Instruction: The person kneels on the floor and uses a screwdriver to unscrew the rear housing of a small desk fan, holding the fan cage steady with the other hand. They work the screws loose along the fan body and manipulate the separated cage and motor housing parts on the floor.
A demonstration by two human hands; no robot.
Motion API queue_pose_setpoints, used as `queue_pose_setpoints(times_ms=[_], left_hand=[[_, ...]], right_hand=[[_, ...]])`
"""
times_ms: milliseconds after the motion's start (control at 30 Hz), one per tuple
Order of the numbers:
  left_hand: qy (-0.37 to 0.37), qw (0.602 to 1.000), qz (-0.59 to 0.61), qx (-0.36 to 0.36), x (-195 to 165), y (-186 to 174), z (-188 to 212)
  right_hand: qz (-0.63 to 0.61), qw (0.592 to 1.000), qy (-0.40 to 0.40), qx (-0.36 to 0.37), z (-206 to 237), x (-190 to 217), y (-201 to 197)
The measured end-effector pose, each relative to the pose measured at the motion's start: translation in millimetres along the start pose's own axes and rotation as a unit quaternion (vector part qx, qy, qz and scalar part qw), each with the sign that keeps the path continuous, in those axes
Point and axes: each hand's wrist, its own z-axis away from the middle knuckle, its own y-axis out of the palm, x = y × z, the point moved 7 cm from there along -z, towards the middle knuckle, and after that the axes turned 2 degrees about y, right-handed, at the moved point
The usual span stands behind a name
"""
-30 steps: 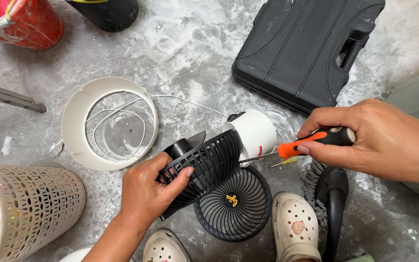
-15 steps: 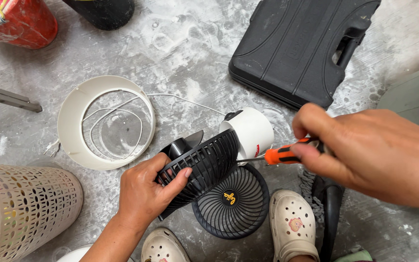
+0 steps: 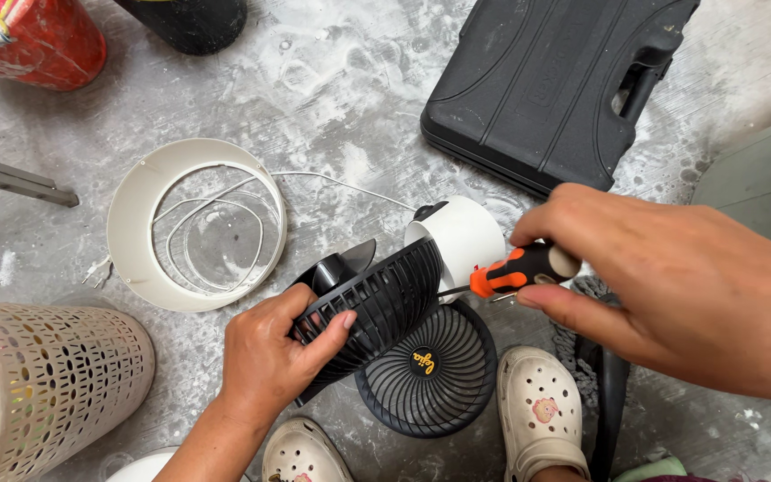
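My left hand (image 3: 271,357) grips the black rear grille of a small fan (image 3: 377,303), holding it tilted over the concrete floor. A black blade shows behind the grille, and the fan's white motor housing (image 3: 459,234) sticks out to the right. My right hand (image 3: 662,277) is closed around an orange-and-black screwdriver (image 3: 515,270), whose metal tip points left into the grille next to the housing. A round black front grille (image 3: 427,368) lies flat on the floor just beneath the fan.
A white ring-shaped shell (image 3: 191,223) with a coiled white cable lies at left. A closed black tool case (image 3: 555,80) sits at upper right. A perforated beige basket (image 3: 42,384) stands at lower left, a red container (image 3: 29,40) at top left. Pale clogs (image 3: 542,411) are below.
My right hand has risen closer to the camera and turned about the screwdriver handle. The left hand and the fan have barely moved.
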Motion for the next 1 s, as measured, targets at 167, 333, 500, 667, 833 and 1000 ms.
queue_pose_setpoints(times_ms=[167,333,500,667,833,1000], left_hand=[[-0.013,1.0,0.007,0.003,3,0,-3],[-0.01,1.0,0.005,0.004,2,0,-4],[-0.015,1.0,0.001,0.007,1,3,-3],[0.008,1.0,0.001,0.0,-2,3,-1],[0.007,1.0,0.006,-0.002,-1,3,-4],[0.0,1.0,0.005,0.0,-2,4,-4]], right_hand=[[-0.055,0.986,-0.01,-0.155,12,-9,-3],[0.0,0.982,0.022,-0.189,30,-10,18],[-0.048,0.976,-0.014,-0.212,31,-7,27],[-0.114,0.975,-0.079,-0.172,31,2,26],[-0.111,0.992,-0.045,-0.037,26,-2,30],[-0.111,0.993,-0.03,0.014,25,-3,29]])
